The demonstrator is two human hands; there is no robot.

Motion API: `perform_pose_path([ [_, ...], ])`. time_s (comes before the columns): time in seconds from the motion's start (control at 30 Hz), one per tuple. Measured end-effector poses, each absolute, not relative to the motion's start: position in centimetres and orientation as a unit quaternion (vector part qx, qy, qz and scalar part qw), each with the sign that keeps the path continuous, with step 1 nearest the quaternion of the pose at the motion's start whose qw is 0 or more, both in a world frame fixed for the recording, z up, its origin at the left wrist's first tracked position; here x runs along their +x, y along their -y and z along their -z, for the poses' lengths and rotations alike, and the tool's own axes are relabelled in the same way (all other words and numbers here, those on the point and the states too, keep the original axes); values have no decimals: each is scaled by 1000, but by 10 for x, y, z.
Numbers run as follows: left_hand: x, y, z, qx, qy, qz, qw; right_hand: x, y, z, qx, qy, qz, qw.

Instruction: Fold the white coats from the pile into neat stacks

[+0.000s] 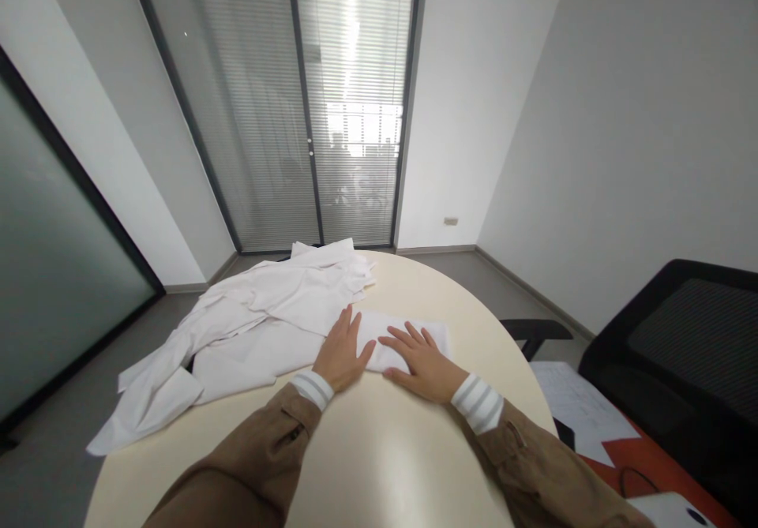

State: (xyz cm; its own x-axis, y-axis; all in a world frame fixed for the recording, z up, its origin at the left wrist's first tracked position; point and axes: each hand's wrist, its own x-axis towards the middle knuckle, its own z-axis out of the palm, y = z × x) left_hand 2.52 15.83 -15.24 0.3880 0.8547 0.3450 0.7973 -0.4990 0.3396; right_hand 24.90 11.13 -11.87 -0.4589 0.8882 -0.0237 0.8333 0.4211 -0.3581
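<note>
Both palms flat, fingers spread: left hand [342, 352] and right hand [422, 364] pressing a folded white cloth [395, 337] at mid round cream table [379, 465]. Partly hidden beneath them. Beside it, rumpled white garment [249, 319], soft, creased, draping over far-left edge.

White walls [621, 117]; grey floor [47, 465]; blinded window [349, 110]; black chair [692, 331].
</note>
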Motion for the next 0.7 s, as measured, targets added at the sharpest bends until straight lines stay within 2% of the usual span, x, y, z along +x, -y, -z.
perform_pose_path([
  [0.2, 25, -157, 151, 837, -427, -335, 65, 258, -128, 131, -643, 755, -84, 95],
  [0.37, 26, -153, 155, 881, -361, -285, 108, 266, -156, 140, -708, 701, -35, 83],
  [0.5, 25, -152, 159, 899, -352, -239, 101, 270, -183, 142, -742, 666, -17, 70],
  [0.7, 24, -153, 161, 899, -355, -238, 98, 282, -220, 148, -793, 600, 16, 106],
])
